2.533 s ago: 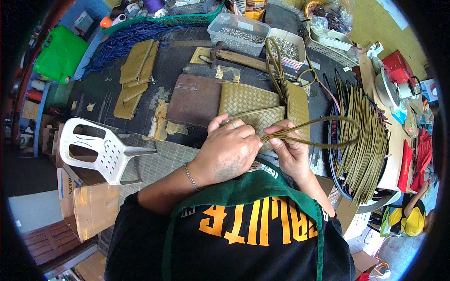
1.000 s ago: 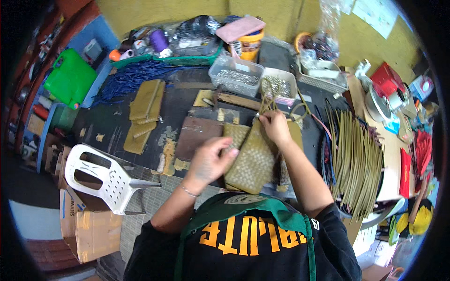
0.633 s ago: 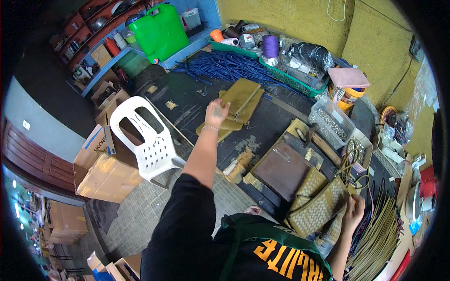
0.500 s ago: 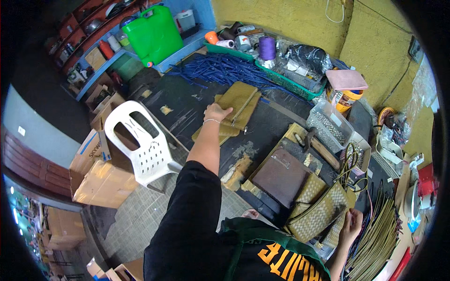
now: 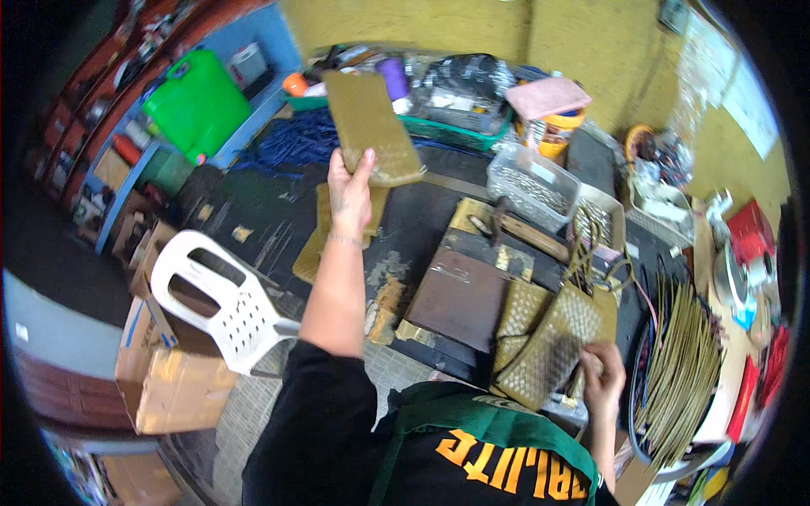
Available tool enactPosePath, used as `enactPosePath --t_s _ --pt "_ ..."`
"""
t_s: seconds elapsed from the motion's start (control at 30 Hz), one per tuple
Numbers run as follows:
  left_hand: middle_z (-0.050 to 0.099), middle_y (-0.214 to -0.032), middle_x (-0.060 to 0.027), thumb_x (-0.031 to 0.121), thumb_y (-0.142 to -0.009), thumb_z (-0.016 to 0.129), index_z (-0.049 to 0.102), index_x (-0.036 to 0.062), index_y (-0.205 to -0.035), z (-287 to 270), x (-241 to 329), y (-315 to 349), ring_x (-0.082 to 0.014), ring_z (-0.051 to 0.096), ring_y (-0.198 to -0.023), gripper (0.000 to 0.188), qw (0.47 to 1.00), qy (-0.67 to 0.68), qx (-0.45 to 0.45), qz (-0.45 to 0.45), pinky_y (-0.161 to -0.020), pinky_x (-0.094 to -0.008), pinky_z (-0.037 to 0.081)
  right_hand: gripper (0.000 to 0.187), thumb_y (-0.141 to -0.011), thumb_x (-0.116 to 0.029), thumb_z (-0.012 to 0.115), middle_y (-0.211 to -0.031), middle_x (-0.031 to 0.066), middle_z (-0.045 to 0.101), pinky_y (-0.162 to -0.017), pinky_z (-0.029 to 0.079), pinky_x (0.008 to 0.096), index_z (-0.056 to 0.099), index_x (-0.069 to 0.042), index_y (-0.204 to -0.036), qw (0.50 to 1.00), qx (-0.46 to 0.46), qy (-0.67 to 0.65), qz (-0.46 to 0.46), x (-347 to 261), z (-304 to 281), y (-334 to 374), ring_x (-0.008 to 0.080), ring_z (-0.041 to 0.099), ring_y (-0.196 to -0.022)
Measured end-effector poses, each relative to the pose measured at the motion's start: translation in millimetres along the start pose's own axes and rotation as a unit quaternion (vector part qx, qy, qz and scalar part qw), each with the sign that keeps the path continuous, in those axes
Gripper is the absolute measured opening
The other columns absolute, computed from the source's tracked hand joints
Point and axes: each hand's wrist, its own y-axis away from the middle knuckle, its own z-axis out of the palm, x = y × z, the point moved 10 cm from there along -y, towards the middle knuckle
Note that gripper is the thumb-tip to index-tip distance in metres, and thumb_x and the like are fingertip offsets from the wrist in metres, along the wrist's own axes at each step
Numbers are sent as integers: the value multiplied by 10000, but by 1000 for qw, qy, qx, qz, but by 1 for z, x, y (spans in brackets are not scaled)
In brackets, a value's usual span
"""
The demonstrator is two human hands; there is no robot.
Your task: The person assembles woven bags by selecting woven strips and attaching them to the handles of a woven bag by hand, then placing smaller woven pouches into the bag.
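Pouch [image 5: 367,114] pinched at one end in left hand [image 5: 348,192], seemingly for steadiness, toward far edge of worktop [image 5: 278,211]; right hand [image 5: 602,375] curled by bag [image 5: 553,337], grip unclear.

Large orange block letters [image 5: 515,468] across black cloth shirt [image 5: 312,422]. Print on yellow round plastic tub [image 5: 554,135] too small to read.
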Motion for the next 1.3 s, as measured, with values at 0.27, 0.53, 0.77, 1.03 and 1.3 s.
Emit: enactPosePath --t_s 0.27,0.53,0.77,1.03,1.3 --pt "530 -1018 -101 70 -754 578 455 -8 -1082 174 14 214 -195 514 -898 359 966 -52 -239 78 -798 -287 396 327 -849 -182 479 -1030 61 506 -797 388 246 425 -2 -1116 785 -30 -603 142 -19 39 -37 103 476 -916" --pt "562 -979 -57 257 -679 688 511 29 -1051 219 17 307 -171 519 -916 471 802 -295 -518 22 -781 -306 414 258 -843 -138 490 -933 12 476 -764 360 195 427 -51 -1077 906 53 -419 -37 11 -58 -10 54 435 -855" --pt "513 -1060 -122 186 -674 677 423 0 -1123 201 3 324 -216 501 -955 549 763 -243 -591 -98 -831 -290 378 220 -878 -216 420 -858 -15 475 -743 346 193 468 -46 -1009 889 42 -455 41 68 -74 23 50 422 -832" --pt "434 -1161 -215 16 -565 551 352 5 -1213 245 8 380 -351 470 -1022 678 740 -177 -630 155 -878 -366 367 317 -867 -267 413 -814 70 569 -718 380 264 571 6 -897 832 198 -495 151 143 -117 41 131 503 -758" --pt "418 -1206 -179 77 -675 611 344 -66 -1198 238 -4 396 -271 400 -1132 604 450 -192 -867 -92 -931 -361 317 260 -865 -235 429 -878 53 537 -793 365 287 576 -34 -939 865 86 -454 195 144 -85 57 137 483 -832"
